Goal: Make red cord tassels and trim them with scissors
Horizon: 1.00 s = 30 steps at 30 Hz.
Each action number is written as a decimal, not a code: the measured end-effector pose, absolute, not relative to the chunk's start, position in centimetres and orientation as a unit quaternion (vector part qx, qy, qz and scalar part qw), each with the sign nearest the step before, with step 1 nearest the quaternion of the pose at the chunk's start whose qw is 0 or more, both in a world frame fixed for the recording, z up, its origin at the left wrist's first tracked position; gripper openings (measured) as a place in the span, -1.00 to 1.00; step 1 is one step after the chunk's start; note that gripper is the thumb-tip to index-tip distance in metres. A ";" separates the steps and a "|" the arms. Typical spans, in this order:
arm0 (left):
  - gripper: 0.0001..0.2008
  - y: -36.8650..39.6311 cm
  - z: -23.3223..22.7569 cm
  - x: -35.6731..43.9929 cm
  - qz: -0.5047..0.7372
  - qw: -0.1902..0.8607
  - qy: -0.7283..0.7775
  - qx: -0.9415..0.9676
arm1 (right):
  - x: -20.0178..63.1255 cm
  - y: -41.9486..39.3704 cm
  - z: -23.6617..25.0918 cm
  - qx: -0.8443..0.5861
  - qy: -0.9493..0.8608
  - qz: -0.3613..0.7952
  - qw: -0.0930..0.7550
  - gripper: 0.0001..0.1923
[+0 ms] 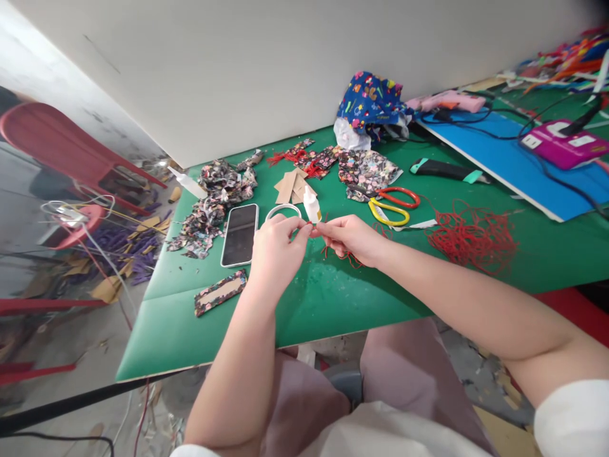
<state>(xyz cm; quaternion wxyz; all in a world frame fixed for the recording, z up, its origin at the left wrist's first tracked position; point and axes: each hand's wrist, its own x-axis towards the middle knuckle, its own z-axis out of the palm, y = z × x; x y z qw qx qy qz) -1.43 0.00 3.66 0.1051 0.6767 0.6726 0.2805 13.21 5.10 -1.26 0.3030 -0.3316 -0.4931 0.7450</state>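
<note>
My left hand [281,246] and my right hand [351,238] meet above the green table, their fingertips pinched together on a thin red cord [349,258]. Loose ends of the cord hang below my right fingers, while the part between my fingertips is mostly covered. Just behind them stands a small white dropper bottle [312,205]. A white ring [284,208], partly hidden by my left hand, lies beside it. Left of that hand is a phone [239,235] with a dark screen. A flower-print fabric strip with a beige middle [220,293] rests near my left forearm.
On the right lie scissors [392,206], a tangle of red cord [471,238], a cutter knife [447,170] and a blue board [504,158] with a purple power strip [566,143]. Behind are cardboard pieces [291,186]; crumpled floral fabric [216,190] sits at left.
</note>
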 end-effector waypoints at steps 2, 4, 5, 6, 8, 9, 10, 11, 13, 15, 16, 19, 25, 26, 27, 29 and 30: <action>-0.76 -0.4 4.2 -1.2 0.251 0.110 0.672 0.688 | 13.2 5.0 -1.2 -0.316 -0.471 0.769 0.295 -0.60; -0.74 -0.7 4.6 -0.9 0.211 0.127 0.675 0.695 | 13.3 4.9 -1.1 -0.291 -0.441 0.800 0.284 -0.61; -0.74 -0.8 4.7 -0.7 0.194 0.128 0.679 0.697 | 13.3 4.8 -1.1 -0.282 -0.425 0.813 0.280 -0.63; -0.73 -0.9 4.7 -0.5 0.182 0.125 0.681 0.698 | 13.2 4.8 -1.1 -0.276 -0.410 0.824 0.278 -0.65; -0.73 -1.0 4.6 -0.3 0.170 0.114 0.680 0.704 | 13.1 4.8 -1.2 -0.270 -0.384 0.837 0.279 -0.69; -0.73 -1.0 4.5 -0.2 0.169 0.111 0.677 0.708 | 13.1 4.8 -1.2 -0.268 -0.374 0.841 0.284 -0.70; -0.73 -1.0 4.4 -0.1 0.170 0.111 0.672 0.712 | 13.0 4.9 -1.3 -0.267 -0.366 0.843 0.291 -0.72; -0.72 -0.9 4.3 -0.1 0.172 0.112 0.669 0.715 | 13.0 4.9 -1.4 -0.268 -0.358 0.842 0.301 -0.73; -0.71 -0.9 4.1 0.0 0.172 0.118 0.667 0.715 | 12.9 5.1 -1.5 -0.275 -0.345 0.839 0.318 -0.75; -0.71 -0.8 4.0 0.1 0.170 0.124 0.673 0.709 | 13.0 5.3 -1.6 -0.283 -0.340 0.835 0.327 -0.76; -0.71 -0.8 4.0 0.1 0.170 0.128 0.677 0.705 | 13.0 5.4 -1.6 -0.286 -0.341 0.833 0.330 -0.76; -0.71 -0.7 4.0 0.1 0.175 0.148 0.682 0.695 | 13.2 5.6 -1.5 -0.291 -0.345 0.822 0.348 -0.75; -0.74 -0.6 3.9 -0.1 0.183 0.170 0.684 0.686 | 13.6 5.9 -0.8 -0.298 -0.340 0.808 0.376 -0.73; -0.74 -0.6 3.8 -0.1 0.182 0.171 0.684 0.686 | 13.6 5.9 -0.7 -0.301 -0.338 0.807 0.379 -0.73; -0.74 -0.7 3.8 -0.2 0.183 0.172 0.683 0.686 | 13.6 5.9 -0.6 -0.303 -0.335 0.807 0.381 -0.73; -0.74 -0.7 3.8 -0.2 0.185 0.176 0.683 0.684 | 13.6 5.9 -0.5 -0.302 -0.331 0.806 0.387 -0.75; -0.74 -0.7 3.8 -0.3 0.186 0.179 0.683 0.683 | 13.6 6.0 -0.6 -0.302 -0.331 0.804 0.391 -0.75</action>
